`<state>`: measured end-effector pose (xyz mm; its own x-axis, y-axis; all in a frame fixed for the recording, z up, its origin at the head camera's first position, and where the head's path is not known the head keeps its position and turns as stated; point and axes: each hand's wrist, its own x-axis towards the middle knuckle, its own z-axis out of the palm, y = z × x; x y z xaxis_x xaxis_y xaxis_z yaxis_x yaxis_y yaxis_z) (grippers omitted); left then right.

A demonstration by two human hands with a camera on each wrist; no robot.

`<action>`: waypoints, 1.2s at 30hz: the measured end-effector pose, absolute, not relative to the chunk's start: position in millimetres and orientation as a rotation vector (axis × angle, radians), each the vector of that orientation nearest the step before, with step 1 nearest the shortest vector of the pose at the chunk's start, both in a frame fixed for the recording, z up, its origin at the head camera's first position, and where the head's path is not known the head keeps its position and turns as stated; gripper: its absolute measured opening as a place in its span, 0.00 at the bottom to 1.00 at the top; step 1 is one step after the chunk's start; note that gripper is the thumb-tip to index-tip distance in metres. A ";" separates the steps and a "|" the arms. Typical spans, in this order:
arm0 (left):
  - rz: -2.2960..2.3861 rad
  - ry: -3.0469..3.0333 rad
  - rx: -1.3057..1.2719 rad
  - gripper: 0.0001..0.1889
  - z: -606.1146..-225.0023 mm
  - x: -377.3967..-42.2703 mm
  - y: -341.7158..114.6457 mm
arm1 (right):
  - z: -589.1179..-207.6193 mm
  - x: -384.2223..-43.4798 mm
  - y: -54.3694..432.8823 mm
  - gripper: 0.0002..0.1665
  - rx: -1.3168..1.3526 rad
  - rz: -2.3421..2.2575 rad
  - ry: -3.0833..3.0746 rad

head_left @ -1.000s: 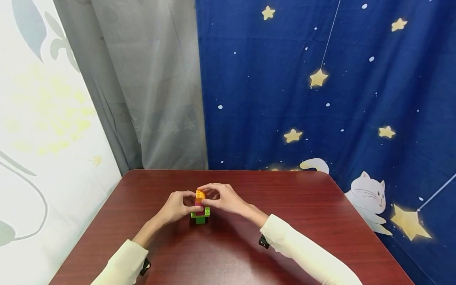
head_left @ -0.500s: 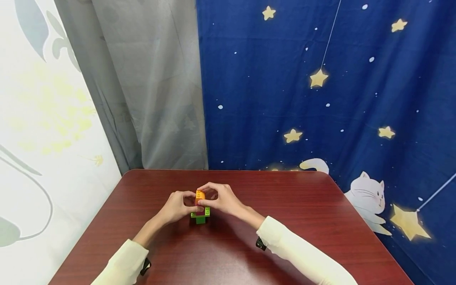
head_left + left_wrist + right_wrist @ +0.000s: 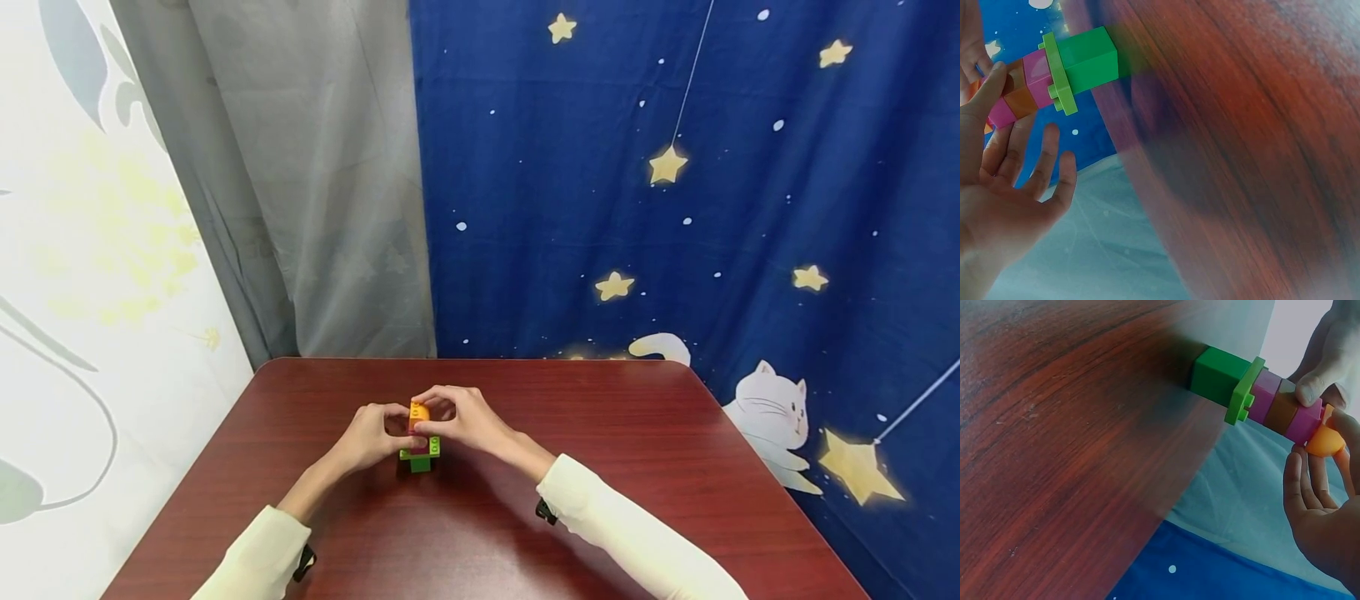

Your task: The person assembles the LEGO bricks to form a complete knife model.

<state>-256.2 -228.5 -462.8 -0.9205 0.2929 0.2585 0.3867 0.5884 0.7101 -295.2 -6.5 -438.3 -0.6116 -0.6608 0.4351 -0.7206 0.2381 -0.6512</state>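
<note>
A small brick tower (image 3: 419, 440) stands upright on the dark red table (image 3: 615, 433). From the bottom it has a green cube (image 3: 1218, 375), a lime plate (image 3: 1243, 391), pink, brown and pink bricks, and a rounded orange top brick (image 3: 1325, 441). My left hand (image 3: 403, 427) grips the tower's middle from the left, with its thumb (image 3: 1317, 387) pressing the upper pink brick. My right hand (image 3: 431, 412) arches over from the right and pinches the orange top brick (image 3: 418, 410). In the left wrist view the tower (image 3: 1054, 78) shows beside my left fingers (image 3: 1041, 162).
The table's far edge (image 3: 480, 360) meets a grey curtain (image 3: 300, 183) and a blue star-patterned cloth (image 3: 675, 208). A white patterned wall (image 3: 90, 275) runs along the left. Both cream sleeves (image 3: 630, 533) lie over the near part of the table.
</note>
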 end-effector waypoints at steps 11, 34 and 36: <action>-1.225 -2.687 -0.578 0.17 -463.9 -255.7 -228.1 | -437.8 -293.7 -7.4 0.20 1.387 1.248 -2.398; -1.270 -2.699 -0.558 0.21 -464.7 -255.9 -228.2 | -451.2 -299.2 -6.7 0.23 1.316 1.425 -2.381; -1.268 -2.698 -0.559 0.21 -465.2 -255.8 -228.6 | -452.3 -299.2 -6.9 0.23 1.308 1.446 -2.390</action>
<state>-255.8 -228.6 -465.2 -0.9264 0.2814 0.2501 0.3721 0.5838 0.7216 -299.2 -6.9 -452.3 -0.6391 -0.6296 0.4417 -0.6836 0.2017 -0.7015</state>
